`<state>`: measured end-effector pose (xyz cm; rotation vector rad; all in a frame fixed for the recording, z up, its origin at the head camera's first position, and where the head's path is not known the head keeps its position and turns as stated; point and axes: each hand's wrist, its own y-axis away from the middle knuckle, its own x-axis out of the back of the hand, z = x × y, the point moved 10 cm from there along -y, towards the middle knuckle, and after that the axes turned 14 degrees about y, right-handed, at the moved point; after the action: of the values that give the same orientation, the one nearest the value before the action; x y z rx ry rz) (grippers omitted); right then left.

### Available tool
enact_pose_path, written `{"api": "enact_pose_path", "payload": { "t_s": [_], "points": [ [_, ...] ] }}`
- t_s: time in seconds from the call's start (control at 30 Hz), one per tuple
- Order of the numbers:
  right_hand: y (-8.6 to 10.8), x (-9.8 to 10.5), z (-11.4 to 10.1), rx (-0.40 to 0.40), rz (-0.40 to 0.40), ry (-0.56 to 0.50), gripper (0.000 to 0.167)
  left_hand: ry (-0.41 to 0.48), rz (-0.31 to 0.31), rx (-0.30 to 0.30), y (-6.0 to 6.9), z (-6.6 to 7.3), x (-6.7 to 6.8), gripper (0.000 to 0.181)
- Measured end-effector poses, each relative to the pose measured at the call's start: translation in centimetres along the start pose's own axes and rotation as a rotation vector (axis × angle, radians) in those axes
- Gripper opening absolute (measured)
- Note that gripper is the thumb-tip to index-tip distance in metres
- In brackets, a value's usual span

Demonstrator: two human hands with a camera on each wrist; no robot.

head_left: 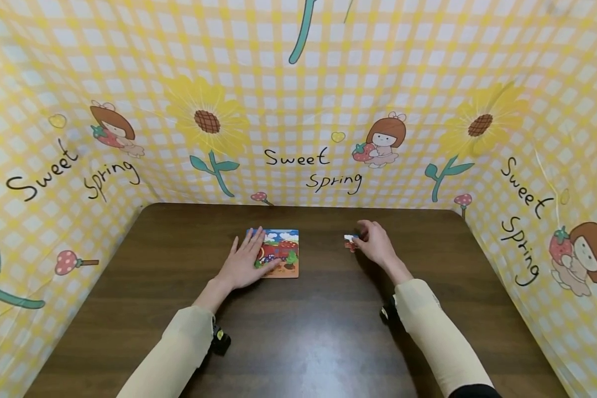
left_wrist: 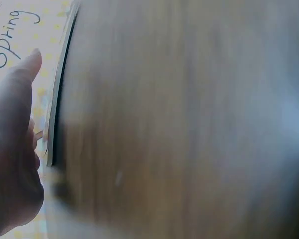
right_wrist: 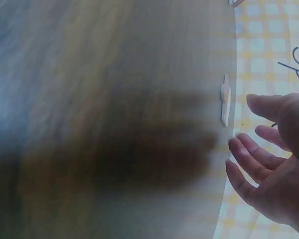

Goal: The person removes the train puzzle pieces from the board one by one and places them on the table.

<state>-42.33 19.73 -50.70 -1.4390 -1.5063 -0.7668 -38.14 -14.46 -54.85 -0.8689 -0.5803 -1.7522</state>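
A square picture puzzle (head_left: 289, 251) lies on the brown table, printed with clouds, a red house-like shape and greenery. My left hand (head_left: 241, 265) rests on its left part with straight, spread fingers and covers some of the picture. In the left wrist view the puzzle's edge (left_wrist: 60, 84) shows beside the left hand (left_wrist: 12, 149). To the right, a small puzzle piece (head_left: 349, 241) lies apart on the table. My right hand (head_left: 376, 243) is just right of it. In the right wrist view the right hand (right_wrist: 284, 159) has parted, loosely bent fingers, with a gap to the piece (right_wrist: 225, 102).
The dark wooden table (head_left: 298, 326) reaches back to a yellow checked cloth (head_left: 298, 121), which hangs behind it and on both sides. A black wrist camera (head_left: 221, 340) sits at the left sleeve, another (head_left: 388, 313) at the right.
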Motion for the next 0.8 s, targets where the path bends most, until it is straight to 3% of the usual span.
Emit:
{"api": "enact_pose_path", "payload": {
  "t_s": [0.13, 0.3, 0.53, 0.8],
  "points": [
    [-0.5, 0.0, -1.0, -0.005, 0.006, -0.041, 0.055, -0.016, 0.007, 0.005, 0.0, -0.4, 0.9, 0.104],
    [-1.0, -1.0, -3.2, -0.006, -0.029, -0.179, 0.055, -0.034, -0.029, 0.022, 0.3, -1.3, 1.0, 0.103],
    [-1.9, -3.5, -8.4, 0.066, -0.080, -0.261, 0.053, -0.030, -0.062, 0.045, 0.9, -2.6, 0.6, 0.103],
    [-2.6, -6.8, -13.6, 0.121, -0.141, -0.352, 0.048, -0.015, -0.067, 0.052, 0.6, -2.1, 0.9, 0.104]
  ]
}}
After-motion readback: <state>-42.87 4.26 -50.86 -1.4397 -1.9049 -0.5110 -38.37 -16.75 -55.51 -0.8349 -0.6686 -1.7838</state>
